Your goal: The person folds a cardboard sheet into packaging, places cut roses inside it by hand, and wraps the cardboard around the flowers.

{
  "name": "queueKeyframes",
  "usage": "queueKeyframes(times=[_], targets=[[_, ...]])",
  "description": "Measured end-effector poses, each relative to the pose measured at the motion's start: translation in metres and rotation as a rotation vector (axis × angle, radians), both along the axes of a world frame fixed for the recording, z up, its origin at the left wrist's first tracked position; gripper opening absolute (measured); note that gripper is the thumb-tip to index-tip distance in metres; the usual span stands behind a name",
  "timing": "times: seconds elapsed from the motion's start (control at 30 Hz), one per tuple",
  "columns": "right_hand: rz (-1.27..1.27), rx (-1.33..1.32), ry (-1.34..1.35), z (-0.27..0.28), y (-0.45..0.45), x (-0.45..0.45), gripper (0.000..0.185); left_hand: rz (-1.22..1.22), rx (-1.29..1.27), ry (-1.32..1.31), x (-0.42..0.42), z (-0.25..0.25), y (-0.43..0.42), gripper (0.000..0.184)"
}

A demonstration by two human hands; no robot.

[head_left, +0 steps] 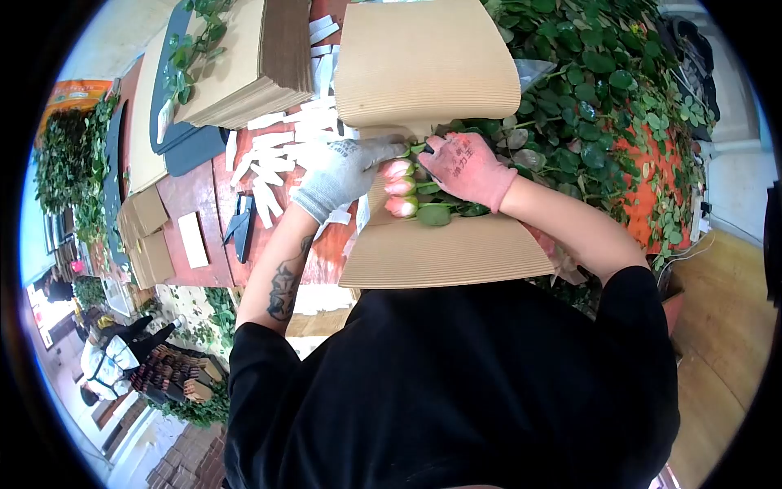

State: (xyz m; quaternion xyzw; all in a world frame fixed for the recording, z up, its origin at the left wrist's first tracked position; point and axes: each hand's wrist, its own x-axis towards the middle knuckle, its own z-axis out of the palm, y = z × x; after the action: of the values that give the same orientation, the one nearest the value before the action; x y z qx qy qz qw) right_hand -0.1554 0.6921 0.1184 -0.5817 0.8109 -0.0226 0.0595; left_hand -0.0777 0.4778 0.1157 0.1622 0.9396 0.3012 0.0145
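A sheet of corrugated cardboard (446, 254) lies before me, its far part (428, 61) rising beyond my hands. Several pink roses (400, 187) with green leaves lie on it, heads to the left. My left hand (344, 169), in a grey glove, reaches over the cardboard's left side just above the rose heads, its fingers closed near a green leaf; what they pinch is too small to make out. In a pink glove, my right hand (466, 169) is closed at the stems and leaves right of the heads.
White paper strips (273, 155) are scattered on the red table (183, 191) at the left, near a dark blue tool (239, 228). A cardboard stack (244, 73) stands at the back left. Leafy stems (590, 106) pile up at the right. Another person (110, 359) is far left.
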Motion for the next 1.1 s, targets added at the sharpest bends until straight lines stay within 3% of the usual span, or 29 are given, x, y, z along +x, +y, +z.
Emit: queueKeyframes(times=[0.13, 0.2, 0.33, 0.4, 0.47, 0.53, 0.57, 0.67, 0.77, 0.8, 0.87, 0.93, 1.0, 1.1], targets=[[0.006, 0.049, 0.003, -0.005, 0.000, 0.002, 0.012, 0.026, 0.018, -0.101, 0.006, 0.002, 0.004, 0.038], [-0.020, -0.074, -0.025, 0.012, 0.000, 0.001, 0.016, 0.071, 0.031, -0.080, 0.011, 0.001, 0.007, 0.040], [-0.156, -0.015, 0.012, 0.016, -0.013, -0.002, 0.028, 0.138, 0.089, -0.100, 0.016, 0.011, 0.014, 0.041], [-0.133, 0.034, 0.021, 0.006, -0.019, -0.001, 0.030, 0.065, -0.043, -0.170, 0.014, 0.020, 0.012, 0.043], [-0.152, -0.133, -0.020, -0.007, -0.023, -0.006, 0.026, 0.111, 0.022, -0.096, 0.022, 0.015, 0.010, 0.045], [-0.118, -0.097, -0.050, -0.010, -0.025, -0.008, 0.025, 0.092, 0.154, -0.147, 0.029, 0.023, 0.006, 0.043], [-0.138, -0.140, -0.061, -0.010, -0.026, -0.008, 0.025, 0.051, 0.272, 0.091, 0.036, -0.003, 0.008, 0.039], [-0.104, -0.150, -0.128, -0.006, -0.027, -0.011, 0.029, 0.016, 0.169, -0.131, 0.048, -0.005, 0.004, 0.021], [-0.058, -0.161, -0.088, -0.012, -0.022, -0.016, 0.041, -0.005, 0.304, -0.106, 0.052, -0.020, 0.005, 0.014], [-0.033, -0.125, -0.093, -0.013, -0.023, -0.015, 0.041, 0.020, 0.339, -0.105, 0.052, -0.021, 0.004, 0.014], [-0.138, -0.144, -0.136, -0.013, -0.021, -0.012, 0.040, -0.057, 0.256, -0.236, 0.051, -0.020, 0.001, 0.031], [-0.076, -0.206, 0.011, -0.023, -0.009, -0.014, 0.039, -0.023, 0.270, -0.213, 0.056, -0.026, 0.004, 0.032], [-0.191, -0.127, -0.200, -0.021, -0.012, -0.015, 0.041, 0.078, 0.262, -0.085, 0.060, -0.029, 0.006, 0.033], [-0.232, -0.136, -0.168, -0.032, 0.008, -0.017, 0.042, 0.079, 0.344, -0.101, 0.060, -0.031, 0.005, 0.033]])
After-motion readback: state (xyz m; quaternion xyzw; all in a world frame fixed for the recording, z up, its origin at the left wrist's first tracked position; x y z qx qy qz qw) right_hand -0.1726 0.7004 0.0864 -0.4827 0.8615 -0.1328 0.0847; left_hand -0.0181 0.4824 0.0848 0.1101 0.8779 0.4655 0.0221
